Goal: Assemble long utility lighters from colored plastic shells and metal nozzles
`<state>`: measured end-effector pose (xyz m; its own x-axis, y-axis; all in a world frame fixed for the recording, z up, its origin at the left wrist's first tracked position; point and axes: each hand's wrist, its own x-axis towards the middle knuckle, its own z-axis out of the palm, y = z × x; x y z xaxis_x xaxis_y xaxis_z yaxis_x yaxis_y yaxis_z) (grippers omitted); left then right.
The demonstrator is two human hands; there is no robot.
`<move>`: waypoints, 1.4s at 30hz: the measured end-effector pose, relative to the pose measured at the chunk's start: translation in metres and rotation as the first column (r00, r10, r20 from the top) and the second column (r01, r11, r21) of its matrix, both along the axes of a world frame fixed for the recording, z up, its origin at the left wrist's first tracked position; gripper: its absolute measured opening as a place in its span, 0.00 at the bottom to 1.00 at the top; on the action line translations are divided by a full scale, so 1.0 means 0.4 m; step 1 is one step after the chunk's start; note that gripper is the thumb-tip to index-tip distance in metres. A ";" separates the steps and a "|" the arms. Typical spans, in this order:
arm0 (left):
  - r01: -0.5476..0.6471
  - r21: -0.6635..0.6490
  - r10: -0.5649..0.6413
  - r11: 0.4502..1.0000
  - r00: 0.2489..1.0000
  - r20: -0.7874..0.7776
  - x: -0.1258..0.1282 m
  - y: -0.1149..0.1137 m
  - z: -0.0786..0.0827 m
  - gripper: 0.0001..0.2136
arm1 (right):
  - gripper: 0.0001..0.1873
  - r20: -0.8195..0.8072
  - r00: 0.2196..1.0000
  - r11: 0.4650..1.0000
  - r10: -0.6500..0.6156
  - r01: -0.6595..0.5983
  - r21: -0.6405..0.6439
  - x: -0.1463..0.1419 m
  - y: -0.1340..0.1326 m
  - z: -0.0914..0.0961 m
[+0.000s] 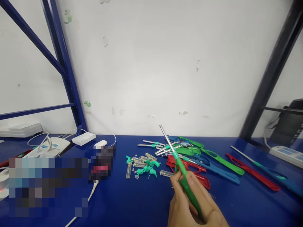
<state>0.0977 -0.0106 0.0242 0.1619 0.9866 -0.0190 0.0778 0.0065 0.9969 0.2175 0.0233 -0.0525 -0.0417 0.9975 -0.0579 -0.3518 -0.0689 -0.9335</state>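
Note:
My right hand is closed around the green handle of a long-nosed gas lighter. Its metal tube slants up and to the left. Fingers cover part of the handle. Beyond the hand lie red casing halves, a blue casing half and green casing halves. Several metal lighter tubes with teal collars are heaped behind the lighter. Left of it are clear fuel tanks and teal plastic trigger pieces. My left hand is out of view.
A blue lighter and red casing half lie right. A power strip and dark device stand at far right. Left are a white box, white power strip, cables and blurred items. Rack posts flank the blue table.

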 end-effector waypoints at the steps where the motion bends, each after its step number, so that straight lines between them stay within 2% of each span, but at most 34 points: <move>1: 0.017 -0.012 -0.017 1.000 1.000 -0.013 -0.002 -0.002 0.007 0.48 | 0.36 -0.025 1.000 1.000 0.012 -0.012 -0.008 -0.010 0.002 0.010; 4: 0.032 -0.035 -0.033 0.999 0.999 -0.028 -0.004 -0.002 0.013 0.50 | 0.37 -0.094 0.994 0.997 0.053 -0.057 -0.043 -0.040 -0.002 0.041; 7: 0.041 -0.036 -0.041 0.999 0.999 -0.010 -0.007 0.001 0.000 0.52 | 0.34 -0.097 0.993 0.995 0.069 -0.075 -0.067 -0.047 -0.013 0.071; 11: 0.019 0.023 -0.018 1.000 0.999 -0.028 -0.018 0.003 -0.015 0.37 | 0.33 -0.104 0.992 0.989 0.066 -0.080 -0.129 -0.027 -0.028 0.116; 13: -0.013 0.111 0.019 0.994 0.998 -0.057 -0.026 0.008 -0.012 0.30 | 0.32 -0.139 0.986 0.983 0.087 -0.108 -0.146 -0.017 -0.031 0.137; 15: -0.053 0.195 0.054 0.979 0.999 -0.001 -0.034 0.022 -0.005 0.25 | 0.29 -0.193 0.970 0.974 0.146 -0.176 -0.145 -0.010 -0.031 0.153; 17: -0.076 0.153 0.050 0.985 0.985 0.167 -0.045 0.044 0.004 0.20 | 0.28 -0.234 0.949 0.960 0.212 -0.246 -0.129 -0.006 -0.029 0.164; 19: -0.015 0.081 -0.009 0.997 0.955 0.295 -0.059 0.069 0.011 0.20 | 0.28 -0.256 0.928 0.946 0.271 -0.306 -0.110 -0.003 -0.029 0.172; 21: 0.109 0.053 -0.120 0.993 0.947 0.297 -0.075 0.090 0.015 0.20 | 0.29 -0.253 0.913 0.931 0.319 -0.352 -0.096 -0.001 -0.032 0.179; 23: 0.158 0.043 -0.163 0.987 0.946 0.281 -0.086 0.102 0.014 0.18 | 0.31 -0.236 0.906 0.920 0.352 -0.381 -0.092 0.001 -0.036 0.184; 31: -0.013 -0.013 0.017 1.000 0.915 0.403 -0.081 0.093 -0.002 0.16 | 0.34 -0.165 0.899 0.898 0.405 -0.425 -0.114 0.009 -0.039 0.178; 34: -0.034 0.023 0.023 0.999 0.924 0.382 -0.088 0.095 0.017 0.15 | 0.31 -0.147 0.915 0.920 0.375 -0.387 -0.063 -0.003 -0.041 0.176; 38: 0.024 0.118 -0.043 0.993 0.986 0.161 -0.102 0.107 0.041 0.17 | 0.29 -0.021 0.955 0.955 0.296 -0.296 0.028 0.002 -0.040 0.180; 40: -0.013 0.146 0.005 0.989 0.999 0.053 -0.104 0.111 0.042 0.19 | 0.30 0.220 0.962 0.974 0.162 -0.191 0.120 0.047 -0.030 0.189; 41: -0.034 0.151 0.030 0.988 0.999 0.030 -0.102 0.111 0.040 0.20 | 0.29 0.394 0.919 0.974 0.033 -0.117 0.192 0.087 -0.023 0.196; 42: -0.033 0.153 0.031 0.988 0.999 0.012 -0.101 0.110 0.037 0.21 | 0.27 0.592 0.790 0.946 -0.157 -0.052 0.321 0.136 -0.017 0.204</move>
